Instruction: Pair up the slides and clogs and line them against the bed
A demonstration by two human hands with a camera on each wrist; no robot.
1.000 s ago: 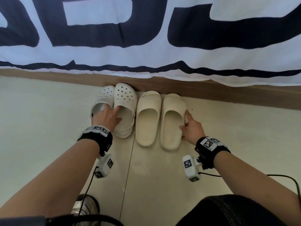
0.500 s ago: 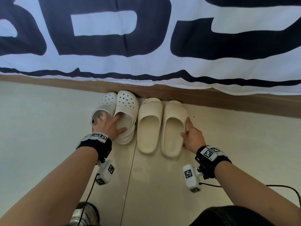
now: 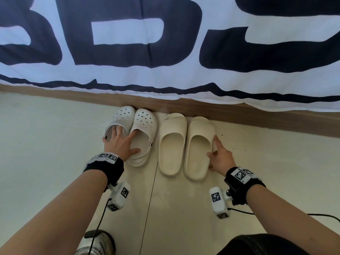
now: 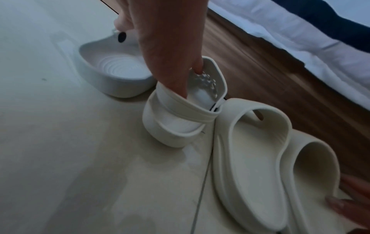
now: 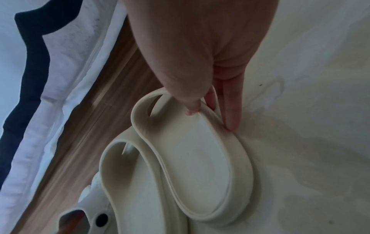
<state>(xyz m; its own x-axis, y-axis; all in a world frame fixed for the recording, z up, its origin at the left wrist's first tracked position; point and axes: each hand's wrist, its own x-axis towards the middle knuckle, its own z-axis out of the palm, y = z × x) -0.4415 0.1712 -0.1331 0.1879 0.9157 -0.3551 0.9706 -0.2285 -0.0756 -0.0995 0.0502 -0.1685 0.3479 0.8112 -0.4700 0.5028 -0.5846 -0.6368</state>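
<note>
Four shoes in a row on the floor (image 3: 55,153), toes at the bed (image 3: 239,115) base: left clog (image 3: 122,115), right clog (image 3: 145,124), left slide (image 3: 172,142), right slide (image 3: 197,146).
Clogs touching each other; slides just beside each other; narrow gap between the pairs.
Long axes all run away from the person, roughly square to the base board. Left clog's toe angled slightly right, into its mate.
Left hand (image 3: 119,142) spread across both clogs: fingers down in the left clog's opening, thumb in the right clog's heel. Gripping neither outright, more a straddling press.
Right hand (image 3: 219,159) on the right slide's outer edge: thumb over the rim, index straight along the sidewall. Light pinch on the rim.
Each hand nearest its own pair, so no cross-reach needed. Judged: pairing done; remaining move a short push forward and inward to close the gap and square the toes.
Left wrist view: finger hooked inside the clog behind the heel strap (image 4: 180,109), hidden from the head view.
Right wrist view: thumb tip on the slide's rim, fingers flat on its outer wall, floor contact below. Toe-to-board contact not resolvable in any view.
</note>
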